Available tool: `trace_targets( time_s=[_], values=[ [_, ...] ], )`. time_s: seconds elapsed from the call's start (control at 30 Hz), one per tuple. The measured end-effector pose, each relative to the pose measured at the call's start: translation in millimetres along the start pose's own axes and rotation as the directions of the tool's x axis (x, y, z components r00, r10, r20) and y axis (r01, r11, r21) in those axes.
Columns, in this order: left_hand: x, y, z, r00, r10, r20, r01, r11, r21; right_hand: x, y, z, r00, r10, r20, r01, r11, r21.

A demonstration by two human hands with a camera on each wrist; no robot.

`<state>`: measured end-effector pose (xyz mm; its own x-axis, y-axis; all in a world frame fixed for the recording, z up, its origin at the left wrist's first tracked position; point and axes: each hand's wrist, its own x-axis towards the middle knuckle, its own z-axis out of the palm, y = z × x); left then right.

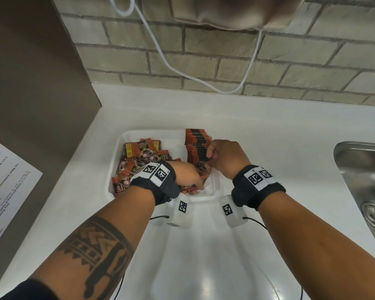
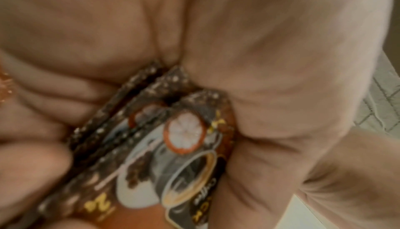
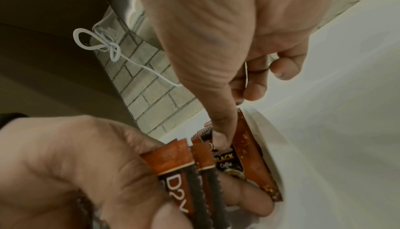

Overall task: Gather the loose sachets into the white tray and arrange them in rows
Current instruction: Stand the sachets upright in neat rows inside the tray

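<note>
Now, sachets (image 1: 139, 161): lying loose in the white tray (image 1: 117, 148), light, slick, crinkly.
Left hand (image 1: 188, 176): clamping a small bundle (image 2: 173, 147).
Right hand (image 1: 225, 159): pinching the standing row (image 1: 197, 146).
Hold: gripping flat faces, edges squared.

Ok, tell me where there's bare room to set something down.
Bare countertop between the white tray and the sink, and behind the tray up to the brick wall. Inside the tray it is crowded: loose sachets left, standing row right, both hands working.
</note>
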<state>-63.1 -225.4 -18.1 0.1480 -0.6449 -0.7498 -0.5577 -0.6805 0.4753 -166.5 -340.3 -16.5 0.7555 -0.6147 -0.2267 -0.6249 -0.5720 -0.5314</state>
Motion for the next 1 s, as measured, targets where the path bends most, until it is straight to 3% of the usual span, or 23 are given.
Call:
trace_targets(
  time_s=[0.4,0.57,0.67,0.73,0.83,0.9,1.0],
  values=[
    [-4.7,0.0,0.4,1.0,0.023,-0.001,-0.023,0.997,-0.078,-4.6,3.3,-3.0,1.0,-0.021,-0.012,0.021,1.0,0.008],
    [-12.7,-5.8,-5.1,0.999,0.045,-0.025,-0.046,0.999,-0.024,-11.5,3.2,-8.5,0.999,-0.046,-0.028,0.047,0.999,0.026],
    [-17.7,-14.2,-10.7,0.998,0.057,-0.011,-0.058,0.991,-0.12,-18.1,2.6,-13.9,0.993,-0.084,-0.088,0.087,0.996,0.034],
    [-24.2,-21.5,-12.4,0.996,0.093,-0.015,-0.093,0.937,-0.337,-26.3,1.3,-17.3,0.987,-0.109,-0.119,0.12,0.989,0.086],
    [-37.4,-32.0,-12.0,0.977,0.196,-0.082,-0.202,0.742,-0.64,-40.0,-3.2,-18.3,0.99,-0.139,-0.039,0.144,0.961,0.236],
    [-41.0,-36.6,-10.0,0.954,0.254,-0.158,-0.291,0.668,-0.685,-44.0,-5.7,-15.6,0.988,-0.152,-0.007,0.147,0.944,0.294],
    [-39.2,-40.6,-5.6,0.931,0.265,-0.249,-0.363,0.648,-0.669,-45.0,-7.8,-14.4,0.99,-0.138,-0.04,0.143,0.903,0.406]
  ],
)
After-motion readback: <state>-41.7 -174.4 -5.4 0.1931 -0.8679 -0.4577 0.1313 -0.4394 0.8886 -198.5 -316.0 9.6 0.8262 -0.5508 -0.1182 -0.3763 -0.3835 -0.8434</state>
